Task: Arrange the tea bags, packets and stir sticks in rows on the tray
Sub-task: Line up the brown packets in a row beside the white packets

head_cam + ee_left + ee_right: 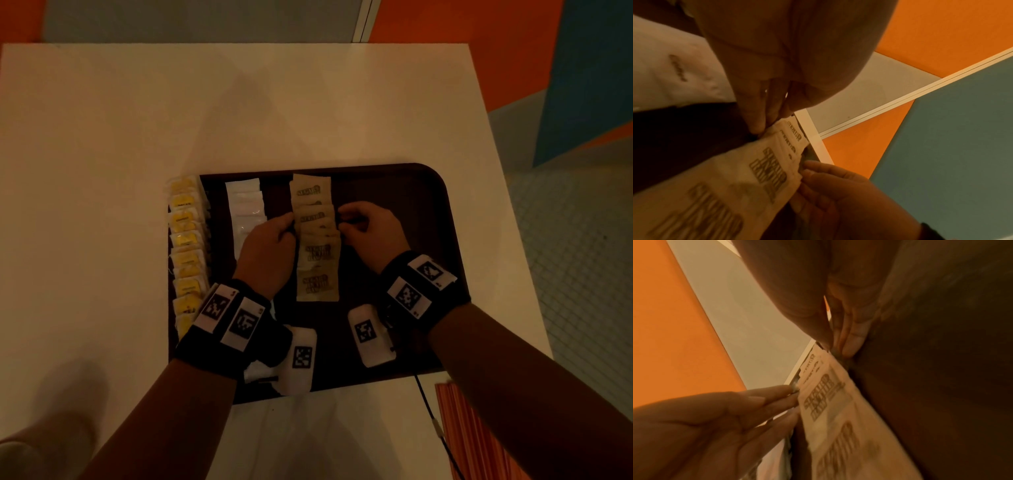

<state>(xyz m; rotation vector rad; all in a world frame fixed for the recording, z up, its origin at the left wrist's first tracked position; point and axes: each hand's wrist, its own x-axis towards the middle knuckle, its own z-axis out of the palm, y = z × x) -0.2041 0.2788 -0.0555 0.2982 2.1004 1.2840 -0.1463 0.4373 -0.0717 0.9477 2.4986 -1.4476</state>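
A dark brown tray [404, 212] lies on the white table [239, 113]. Yellow tea bags [186, 240] run in a column along its left edge, with a column of white packets [245, 205] beside them. Brown packets [317, 253] overlap in a middle column. My left hand [291, 224] touches that column's left edge with its fingertips [756, 120]. My right hand [342, 222] meets the right edge with its fingertips [853, 339]. The brown packets [748, 170] lie between both hands, and I cannot tell whether either hand pinches one. Orange stir sticks [455, 431] lie off the tray at the near right.
The right half of the tray shows bare surface. The table's far edge borders an orange and grey floor [445, 20]. A thin black cable [428, 411] hangs from my right wrist across the table's near part.
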